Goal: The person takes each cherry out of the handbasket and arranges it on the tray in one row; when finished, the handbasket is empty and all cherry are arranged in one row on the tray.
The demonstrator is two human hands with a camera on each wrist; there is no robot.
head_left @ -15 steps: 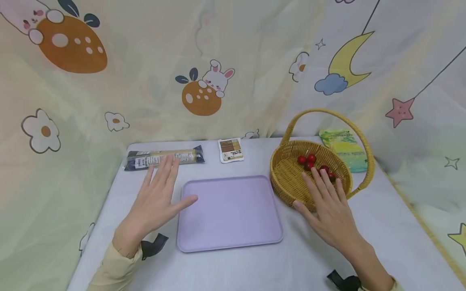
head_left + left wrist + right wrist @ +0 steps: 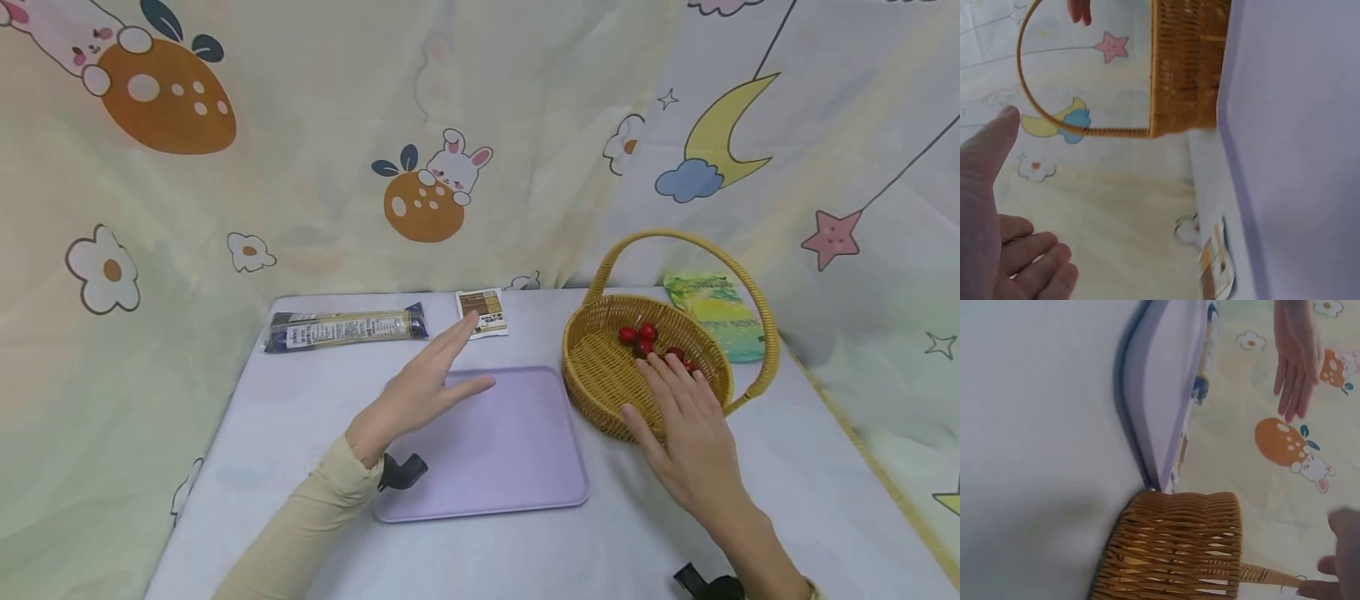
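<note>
My left hand (image 2: 416, 396) hovers over the left part of a lilac tray (image 2: 517, 450), fingers straight and thumb apart, holding nothing. In the head view its fingertips overlap the edge of a small white and brown sachet (image 2: 491, 307). At the right, my right hand (image 2: 693, 446) is held up in front of a yellow wicker basket (image 2: 592, 404), its fingers extended. Several small red round fruits (image 2: 647, 332) lie in the basket, partly hidden by those fingers. The right wrist view shows the basket's woven side (image 2: 1172, 550) beyond the tray's edge (image 2: 1138, 394).
A long dark packet with a printed label (image 2: 348, 329) lies at the table's back left. Behind the basket is a green and yellow pouch (image 2: 716, 312). The basket's tall arched handle (image 2: 667, 235) rises above it. A patterned curtain (image 2: 315, 167) hangs behind the white table (image 2: 240, 433).
My left hand has moved right, from beside the tray to over it, uncovering the long packet. The right hand has shifted slightly, its fingers closer together. The head view has shifted a little.
</note>
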